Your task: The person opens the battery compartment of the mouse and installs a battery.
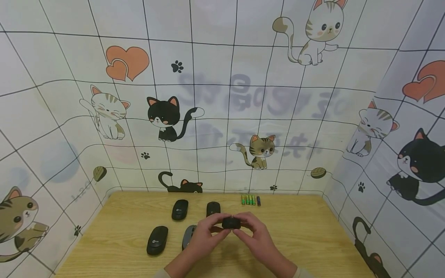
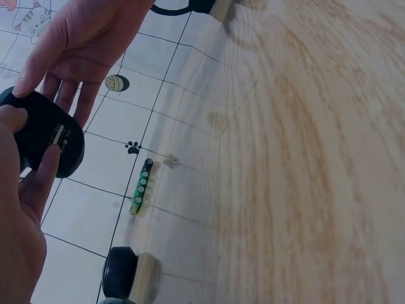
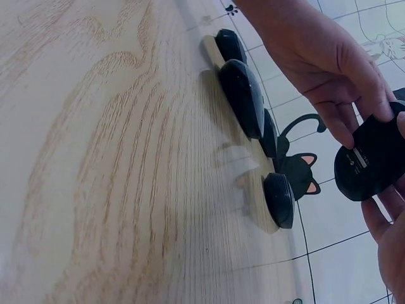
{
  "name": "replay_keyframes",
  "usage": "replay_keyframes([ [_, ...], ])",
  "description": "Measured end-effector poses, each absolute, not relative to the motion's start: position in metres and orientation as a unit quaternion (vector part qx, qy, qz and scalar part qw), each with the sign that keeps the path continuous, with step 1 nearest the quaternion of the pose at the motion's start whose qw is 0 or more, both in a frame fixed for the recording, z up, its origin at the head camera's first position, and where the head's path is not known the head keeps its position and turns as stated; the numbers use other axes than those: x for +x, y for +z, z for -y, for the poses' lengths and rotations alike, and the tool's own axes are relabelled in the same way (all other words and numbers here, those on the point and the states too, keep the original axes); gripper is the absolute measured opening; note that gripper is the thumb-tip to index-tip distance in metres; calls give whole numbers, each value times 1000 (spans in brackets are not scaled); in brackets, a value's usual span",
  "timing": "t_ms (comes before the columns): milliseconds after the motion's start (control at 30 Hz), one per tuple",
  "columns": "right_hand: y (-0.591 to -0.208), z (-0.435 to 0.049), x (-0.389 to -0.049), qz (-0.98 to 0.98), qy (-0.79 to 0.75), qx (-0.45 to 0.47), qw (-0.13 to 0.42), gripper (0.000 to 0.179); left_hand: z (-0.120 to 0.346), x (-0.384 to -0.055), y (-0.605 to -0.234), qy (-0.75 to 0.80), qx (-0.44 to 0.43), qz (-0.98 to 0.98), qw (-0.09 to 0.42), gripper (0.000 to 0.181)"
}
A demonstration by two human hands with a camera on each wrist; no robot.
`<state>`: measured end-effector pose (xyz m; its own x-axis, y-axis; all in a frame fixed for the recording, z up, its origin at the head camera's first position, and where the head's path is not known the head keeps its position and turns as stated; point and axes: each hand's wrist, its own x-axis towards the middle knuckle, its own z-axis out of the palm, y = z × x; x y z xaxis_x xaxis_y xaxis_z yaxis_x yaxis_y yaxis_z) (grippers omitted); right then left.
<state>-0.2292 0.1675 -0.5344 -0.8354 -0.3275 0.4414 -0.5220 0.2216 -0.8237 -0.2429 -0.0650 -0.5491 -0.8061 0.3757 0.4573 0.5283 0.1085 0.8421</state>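
Note:
Between my two hands I hold a black computer mouse [image 1: 231,222] just above the table. Its underside, with a small white printed label [image 2: 59,134], shows in both wrist views. My left hand [image 1: 208,236] pinches one end, thumb below and fingers above. At the opposite end my right hand [image 1: 256,236] grips it in the same way. Beside the left forearm lies a grey-and-black mouse [image 1: 188,236], partly covered by that hand. Just beyond the left fingers is another black mouse [image 1: 213,208].
Two more black mice, one farther back [image 1: 180,209] and one nearer [image 1: 157,240], lie on the left of the wooden table [image 1: 306,231]. Several green batteries [image 1: 248,199] and a dark blue battery [image 1: 259,201] stand in a row at the back. A cat-print sheet [image 1: 215,104] surrounds the table.

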Motion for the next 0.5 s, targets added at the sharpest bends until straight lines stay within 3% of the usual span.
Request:
replay_keyframes([
  [300,-535,-166,-230,781,564,254,85,34,65,-242,-549,-540,-300,781,95,44],
  [500,-534,-165,-230,786,552,263,95,37,65,-242,-549,-540,-295,783,89,42],
])
